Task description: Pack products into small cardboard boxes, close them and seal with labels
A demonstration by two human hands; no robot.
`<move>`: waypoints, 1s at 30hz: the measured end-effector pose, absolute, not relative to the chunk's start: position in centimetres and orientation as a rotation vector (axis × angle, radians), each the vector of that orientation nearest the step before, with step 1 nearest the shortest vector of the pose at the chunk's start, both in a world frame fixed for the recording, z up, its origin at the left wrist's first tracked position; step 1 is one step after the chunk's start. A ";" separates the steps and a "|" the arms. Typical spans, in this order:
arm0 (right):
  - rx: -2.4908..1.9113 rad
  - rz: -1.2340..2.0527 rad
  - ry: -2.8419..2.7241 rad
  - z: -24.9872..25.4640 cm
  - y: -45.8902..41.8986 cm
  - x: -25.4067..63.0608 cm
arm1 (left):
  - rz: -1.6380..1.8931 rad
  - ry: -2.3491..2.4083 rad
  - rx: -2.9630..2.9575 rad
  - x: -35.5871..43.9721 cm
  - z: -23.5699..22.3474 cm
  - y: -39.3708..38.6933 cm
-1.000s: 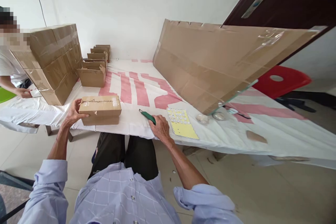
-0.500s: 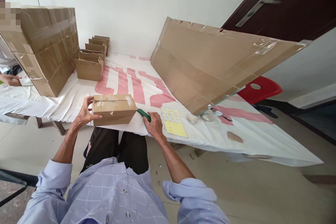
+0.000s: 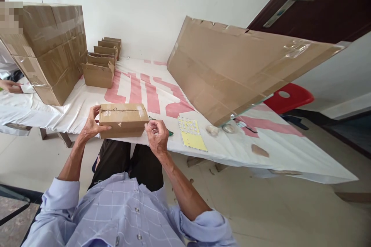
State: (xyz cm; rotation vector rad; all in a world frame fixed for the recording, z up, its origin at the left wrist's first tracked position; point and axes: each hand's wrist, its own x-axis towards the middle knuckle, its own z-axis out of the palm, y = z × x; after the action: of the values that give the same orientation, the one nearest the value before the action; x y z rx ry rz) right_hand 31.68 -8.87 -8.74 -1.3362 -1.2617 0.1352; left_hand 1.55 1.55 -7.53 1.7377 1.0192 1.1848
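Observation:
My left hand [image 3: 91,125] grips the left end of a small taped cardboard box [image 3: 123,119] that rests at the near edge of the table [image 3: 272,139]. My right hand [image 3: 157,135] sits at the box's right end with its fingers curled shut. A green cutter [image 3: 170,133] lies on the cloth, its two ends showing on either side of that hand; I cannot tell whether the fingers hold it. A yellow sticker sheet [image 3: 191,133] lies just right of my right hand.
A large flat cardboard sheet [image 3: 232,65] leans over the table's right half, with small clear items [image 3: 222,128] under its edge. Open small boxes [image 3: 100,71] and a big taped carton [image 3: 49,46] stand at the back left. Another person's hand [image 3: 10,86] is at far left. A red stool [image 3: 290,98] stands at right.
My right hand has moved left from beside the yellow sheet to the box's right end and curled shut. My left hand has pulled the box slightly nearer.

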 end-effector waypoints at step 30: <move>-1.209 0.972 -1.017 -6.6 -8.4 23.8 | 1.243 1.012 1.815 3.3 -8.1 0.4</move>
State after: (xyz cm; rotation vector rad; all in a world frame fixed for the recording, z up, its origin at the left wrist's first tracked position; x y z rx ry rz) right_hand 23.83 -8.41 -6.60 -1.2089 -1.0172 0.9720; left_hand 3.31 0.39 -8.14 1.8148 1.0118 1.2433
